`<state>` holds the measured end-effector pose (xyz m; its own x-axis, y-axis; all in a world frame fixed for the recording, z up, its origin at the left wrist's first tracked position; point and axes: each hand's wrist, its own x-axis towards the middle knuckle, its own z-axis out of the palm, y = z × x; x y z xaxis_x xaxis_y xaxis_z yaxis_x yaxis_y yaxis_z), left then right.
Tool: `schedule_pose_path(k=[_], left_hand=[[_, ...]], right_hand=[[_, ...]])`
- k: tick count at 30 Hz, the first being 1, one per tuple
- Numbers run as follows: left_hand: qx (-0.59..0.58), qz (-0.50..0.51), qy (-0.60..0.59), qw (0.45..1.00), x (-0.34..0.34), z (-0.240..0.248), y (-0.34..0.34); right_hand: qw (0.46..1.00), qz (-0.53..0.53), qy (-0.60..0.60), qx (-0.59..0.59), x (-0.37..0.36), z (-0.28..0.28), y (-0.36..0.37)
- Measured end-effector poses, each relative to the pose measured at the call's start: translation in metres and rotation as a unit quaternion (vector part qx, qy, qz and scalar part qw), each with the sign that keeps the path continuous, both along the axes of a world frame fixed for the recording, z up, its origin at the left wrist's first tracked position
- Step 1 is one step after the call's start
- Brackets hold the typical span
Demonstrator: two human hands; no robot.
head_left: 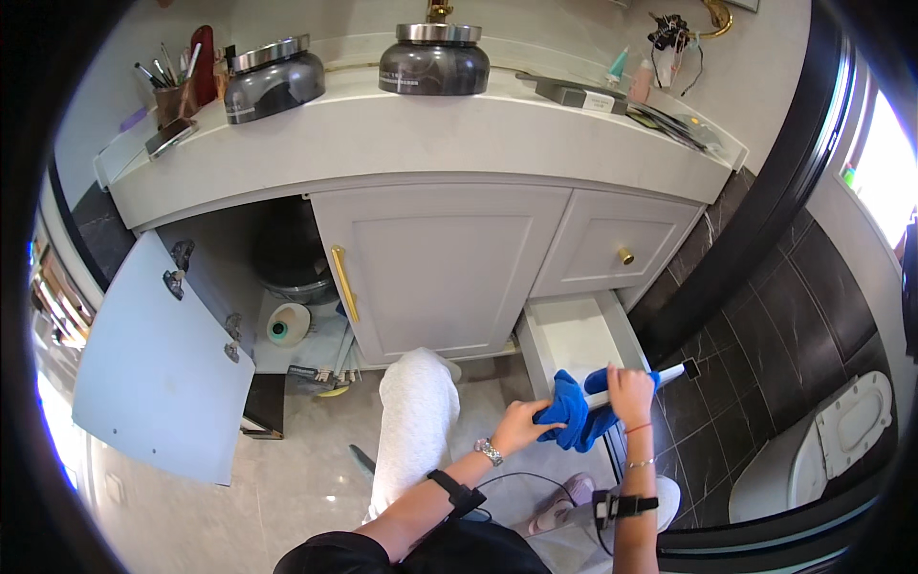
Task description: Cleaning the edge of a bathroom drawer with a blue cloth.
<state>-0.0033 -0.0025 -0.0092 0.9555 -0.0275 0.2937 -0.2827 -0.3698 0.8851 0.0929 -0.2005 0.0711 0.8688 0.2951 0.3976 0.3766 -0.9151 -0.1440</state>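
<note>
A blue cloth (571, 413) is bunched up between my two hands at the front of the pulled-out lower drawer (564, 325). My left hand (518, 428) is closed on the cloth's left end, just in front of the drawer's left front corner. Over the top edge of the drawer front, my right hand (631, 394) grips the other part of the cloth, fingers curled round it. Part of the drawer front is hidden behind the cloth and my hands. The drawer's pale inside and side walls show beyond them.
At left a cabinet door (158, 368) hangs wide open; a bottle (288, 325) lies inside. Above, the white countertop (430, 139) carries two dark jars, one a grey jar (433, 62), and a brush cup (178, 103). A toilet (813, 450) stands right. My knee (418, 402) is near the cabinet.
</note>
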Motion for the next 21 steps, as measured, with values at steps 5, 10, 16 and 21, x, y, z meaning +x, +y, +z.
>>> schedule_pose_path(k=[5,10,16,21], left_hand=[[-0.032,-0.030,-0.033,0.999,0.000,-0.004,-0.003],[-0.008,-0.040,-0.029,0.999,-0.004,0.001,-0.002],[-0.038,-0.035,-0.015,0.999,0.001,0.001,-0.006],[-0.035,-0.015,0.026,0.999,0.000,0.007,-0.002]], right_hand=[[0.996,0.078,-0.033,0.031,-0.034,0.005,0.042],[0.990,0.124,-0.038,0.058,-0.029,0.005,0.036],[0.994,0.070,-0.037,0.077,0.015,-0.008,-0.024],[0.995,-0.024,-0.023,0.093,0.045,-0.003,-0.058]])
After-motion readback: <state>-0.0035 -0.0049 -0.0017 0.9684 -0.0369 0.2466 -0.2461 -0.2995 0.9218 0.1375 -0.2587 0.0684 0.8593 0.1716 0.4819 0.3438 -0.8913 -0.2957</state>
